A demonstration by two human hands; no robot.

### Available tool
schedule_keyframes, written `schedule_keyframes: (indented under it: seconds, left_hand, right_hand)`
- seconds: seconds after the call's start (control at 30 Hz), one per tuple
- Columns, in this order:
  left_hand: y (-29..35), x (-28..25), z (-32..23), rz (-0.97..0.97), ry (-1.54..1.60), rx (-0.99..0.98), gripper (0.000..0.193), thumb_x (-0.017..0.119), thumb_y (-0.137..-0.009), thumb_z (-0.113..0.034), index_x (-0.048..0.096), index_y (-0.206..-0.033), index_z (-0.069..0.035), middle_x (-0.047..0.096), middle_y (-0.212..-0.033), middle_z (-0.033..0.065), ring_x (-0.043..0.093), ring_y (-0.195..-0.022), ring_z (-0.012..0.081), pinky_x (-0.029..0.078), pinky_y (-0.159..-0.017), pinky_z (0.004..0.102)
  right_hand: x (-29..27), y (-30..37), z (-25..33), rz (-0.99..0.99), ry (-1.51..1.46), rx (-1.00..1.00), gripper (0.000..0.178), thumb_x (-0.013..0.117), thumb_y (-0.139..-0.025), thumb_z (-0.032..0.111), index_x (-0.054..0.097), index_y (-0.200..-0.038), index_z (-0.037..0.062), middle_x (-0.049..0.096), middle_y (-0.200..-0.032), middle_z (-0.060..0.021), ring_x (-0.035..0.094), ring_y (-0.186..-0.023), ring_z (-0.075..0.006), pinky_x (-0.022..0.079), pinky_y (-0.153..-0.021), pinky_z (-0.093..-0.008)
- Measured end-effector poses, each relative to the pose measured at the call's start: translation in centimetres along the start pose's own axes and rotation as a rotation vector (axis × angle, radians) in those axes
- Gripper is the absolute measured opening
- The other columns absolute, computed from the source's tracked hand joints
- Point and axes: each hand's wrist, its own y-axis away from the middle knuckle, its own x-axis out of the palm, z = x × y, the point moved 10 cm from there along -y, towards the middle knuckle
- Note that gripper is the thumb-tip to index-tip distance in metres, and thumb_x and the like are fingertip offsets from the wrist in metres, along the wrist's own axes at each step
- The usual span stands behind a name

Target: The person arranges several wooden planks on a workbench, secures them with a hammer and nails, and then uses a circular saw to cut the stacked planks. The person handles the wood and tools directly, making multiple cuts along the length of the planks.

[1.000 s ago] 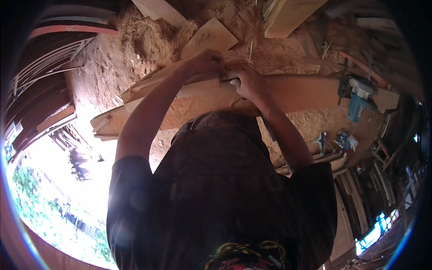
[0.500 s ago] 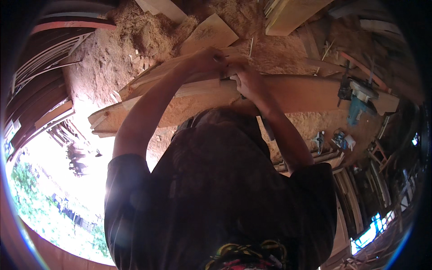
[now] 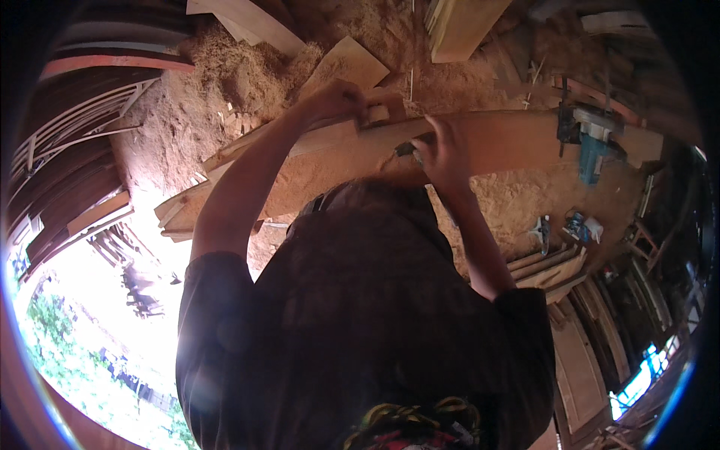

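A long, wide wooden board (image 3: 495, 142) lies across in front of me, with narrower timber along its far left side. My left hand (image 3: 341, 101) is closed at the board's far edge, its fingers against a small wooden block (image 3: 381, 112). Over the middle of the board is my right hand (image 3: 446, 154), index finger raised and the other fingers curled. A small tool with a dark handle (image 3: 405, 148) sticks out leftward from its thumb side; its exact kind is hard to make out.
On the board's right end rests a teal power tool (image 3: 592, 154) with a metal base. Sawdust (image 3: 240, 67) covers the ground. Beyond lie a flat offcut (image 3: 349, 64) and a thick beam (image 3: 465, 30). Stacked timber (image 3: 551, 274) and small blue tools (image 3: 577, 225) lie at the right.
My hands have moved apart: the right one drew back toward me and rightward, carrying the dark-handled tool, while the left stayed by the block. The whole view has shifted slightly.
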Motion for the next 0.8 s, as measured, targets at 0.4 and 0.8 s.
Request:
schedule_keyframes:
  seconds: [0.4, 0.8]
  left_hand:
    - [-0.8, -0.7, 0.6, -0.010, 0.036, -0.078, 0.026, 0.087, -0.092, -0.026, 0.083, -0.109, -0.006, 0.081, -0.103, 0.0035, 0.071, -0.100, 0.0119, 0.055, -0.093, 0.0321]
    - [-1.6, -1.2, 1.0, 0.001, -0.033, 0.095, 0.030, 0.077, -0.101, -0.028, 0.077, -0.122, -0.006, 0.077, -0.119, 0.0071, 0.070, -0.113, 0.0167, 0.053, -0.101, 0.0335]
  right_hand:
    - [3.5, 15.1, -8.5, 0.173, -0.063, 0.457, 0.036, 0.064, -0.107, 0.034, 0.059, -0.126, 0.0043, 0.073, -0.106, -0.0272, 0.072, -0.097, -0.0497, 0.056, -0.080, -0.0592]
    - [1.5, 9.8, 3.5, -0.012, -0.112, 0.202, 0.032, 0.060, -0.111, 0.032, 0.060, -0.119, 0.0010, 0.070, -0.092, -0.0300, 0.069, -0.089, -0.0540, 0.053, -0.075, -0.0594]
